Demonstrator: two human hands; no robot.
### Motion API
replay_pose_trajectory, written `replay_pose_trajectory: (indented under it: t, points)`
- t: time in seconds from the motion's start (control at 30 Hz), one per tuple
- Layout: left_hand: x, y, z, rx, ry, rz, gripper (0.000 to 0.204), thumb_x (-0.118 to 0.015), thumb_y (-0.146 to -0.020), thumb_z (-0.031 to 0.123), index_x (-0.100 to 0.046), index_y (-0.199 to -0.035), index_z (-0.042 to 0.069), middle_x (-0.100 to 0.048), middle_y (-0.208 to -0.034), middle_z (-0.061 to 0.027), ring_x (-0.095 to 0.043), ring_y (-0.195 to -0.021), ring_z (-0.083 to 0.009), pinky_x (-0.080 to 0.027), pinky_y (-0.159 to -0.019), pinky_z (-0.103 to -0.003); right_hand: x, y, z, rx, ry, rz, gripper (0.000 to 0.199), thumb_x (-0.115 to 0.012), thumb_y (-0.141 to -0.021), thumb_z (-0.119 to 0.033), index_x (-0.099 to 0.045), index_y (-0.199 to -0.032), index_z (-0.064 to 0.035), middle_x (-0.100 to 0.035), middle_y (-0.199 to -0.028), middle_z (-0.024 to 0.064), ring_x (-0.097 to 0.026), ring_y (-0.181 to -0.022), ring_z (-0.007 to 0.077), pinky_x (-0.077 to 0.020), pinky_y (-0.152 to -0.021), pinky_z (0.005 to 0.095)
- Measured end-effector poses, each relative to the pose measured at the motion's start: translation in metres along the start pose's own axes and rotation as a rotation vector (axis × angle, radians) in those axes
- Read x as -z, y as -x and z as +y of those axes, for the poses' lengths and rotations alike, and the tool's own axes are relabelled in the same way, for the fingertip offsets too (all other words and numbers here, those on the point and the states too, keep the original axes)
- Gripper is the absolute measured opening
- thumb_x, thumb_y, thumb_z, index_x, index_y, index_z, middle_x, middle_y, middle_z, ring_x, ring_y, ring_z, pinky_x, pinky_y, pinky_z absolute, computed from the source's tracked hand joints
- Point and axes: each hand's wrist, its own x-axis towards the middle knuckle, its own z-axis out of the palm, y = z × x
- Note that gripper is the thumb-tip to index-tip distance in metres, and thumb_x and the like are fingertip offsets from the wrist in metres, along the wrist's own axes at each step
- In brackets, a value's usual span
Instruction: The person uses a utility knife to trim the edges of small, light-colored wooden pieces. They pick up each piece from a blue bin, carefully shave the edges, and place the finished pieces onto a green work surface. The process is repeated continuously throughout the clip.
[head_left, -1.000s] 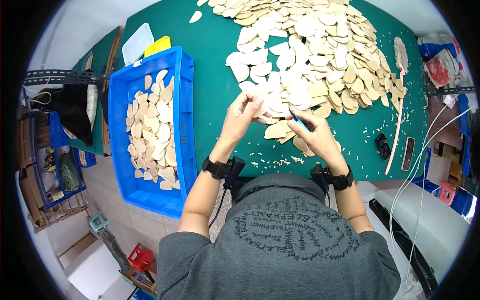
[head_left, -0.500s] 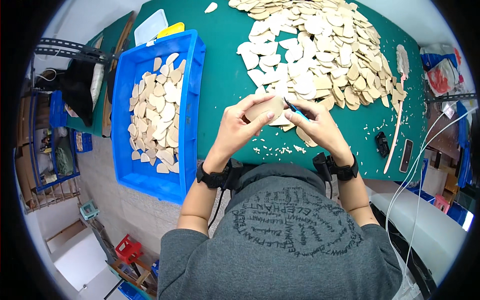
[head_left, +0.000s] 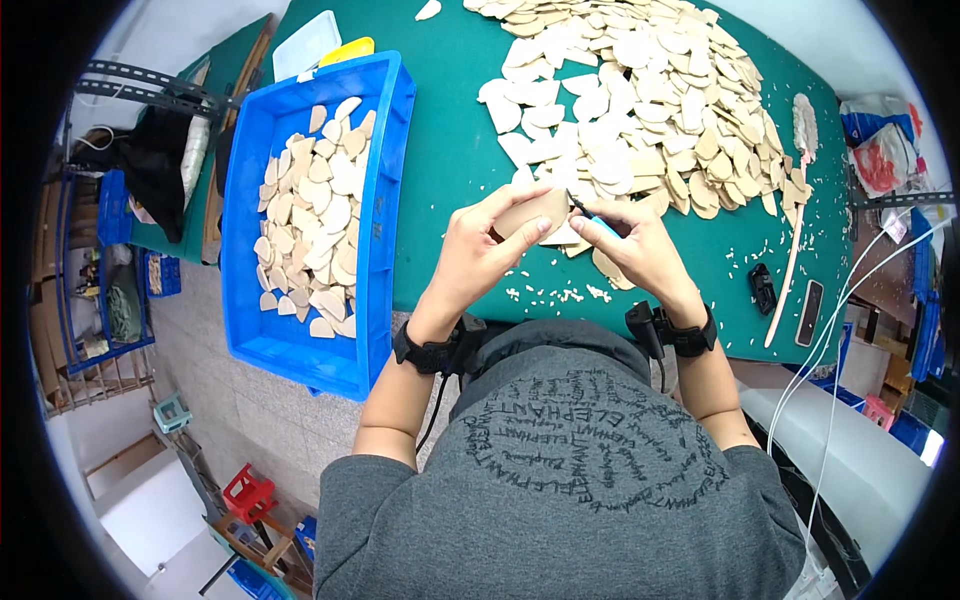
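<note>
My left hand (head_left: pixel 482 245) grips a flat beige foam-like piece (head_left: pixel 530 217) with a rounded edge, thumb on top and fingers beneath. Closed round a small tool (head_left: pixel 600 226) with a blue handle and a dark, narrow tip, my right hand (head_left: pixel 638 243) holds that tip at the piece's right edge. Whether the tip touches the edge, I cannot tell. Beyond both hands lies a large heap of similar flat pieces (head_left: pixel 640 110). Small pale scraps (head_left: pixel 560 293) are scattered on the green table just in front of me.
A blue crate (head_left: pixel 385 200) with many cut pieces (head_left: pixel 312 220) stands at my left. At the right of the green table (head_left: pixel 450 120) lie a long-handled brush (head_left: pixel 797 225), a black object (head_left: pixel 763 289) and a phone-like device (head_left: pixel 810 313). White cables (head_left: pixel 833 310) hang at the right.
Both hands stay nearly in place. The piece and the blue tool have shifted slightly against each other. The whole view has turned a little.
</note>
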Motion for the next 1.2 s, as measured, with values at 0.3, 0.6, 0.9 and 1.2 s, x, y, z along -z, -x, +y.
replay_pose_trajectory:
  t: [0.3, 0.6, 0.9, 1.2]
  points:
    - [0.006, -0.002, -0.017, 0.049, 0.147, 0.025, 0.036, -0.066, -0.085, 0.011, -0.058, -0.118, 0.003, -0.061, -0.085, -0.0016, -0.048, -0.056, -0.003, -0.038, -0.048, -0.017, -0.004, -0.009, -0.003, -0.071, 0.019, -0.023, 0.03, -0.065, -0.085, -0.019, -0.065, -0.107, 0.001, -0.066, -0.077, 0.004, -0.057, -0.068, 0.0061, -0.0455, -0.061, 0.0213]
    - [0.123, 0.005, -0.077, 0.021, -0.844, 0.838, 0.039, -0.064, -0.082, 0.022, -0.056, -0.117, 0.006, -0.052, -0.111, -0.0172, -0.046, -0.107, -0.0326, -0.035, -0.095, -0.044, 0.005, -0.01, 0.03, -0.249, -0.105, 0.084, 0.025, -0.067, -0.085, -0.023, -0.067, -0.096, -0.0009, -0.044, -0.061, -0.0066, -0.034, -0.055, 0.0028, -0.0256, -0.048, 0.0214]
    - [-0.022, -0.084, -0.182, 0.25, -0.759, 0.184, 0.055, -0.073, -0.071, 0.042, -0.06, -0.102, -0.001, -0.051, -0.109, -0.0181, -0.046, -0.106, -0.0328, -0.043, -0.089, -0.041, 0.004, -0.01, 0.033, -0.265, -0.067, 0.092, 0.027, -0.065, -0.086, -0.024, -0.065, -0.1, 0.0001, -0.052, -0.067, -0.0034, -0.041, -0.059, 0.0039, -0.0331, -0.052, 0.0206]
    - [-0.026, -0.065, -0.072, 0.365, 0.784, 0.01, 0.026, -0.066, -0.084, 0.011, -0.048, -0.101, 0.003, -0.062, -0.093, -0.0095, -0.065, -0.084, -0.0154, -0.057, -0.071, -0.029, 0.007, -0.006, 0.03, -0.239, 0.019, 0.125, 0.034, -0.065, -0.085, -0.026, -0.064, -0.109, -0.0015, -0.064, -0.085, 0.0041, -0.054, -0.072, 0.0072, -0.0437, -0.066, 0.0219]
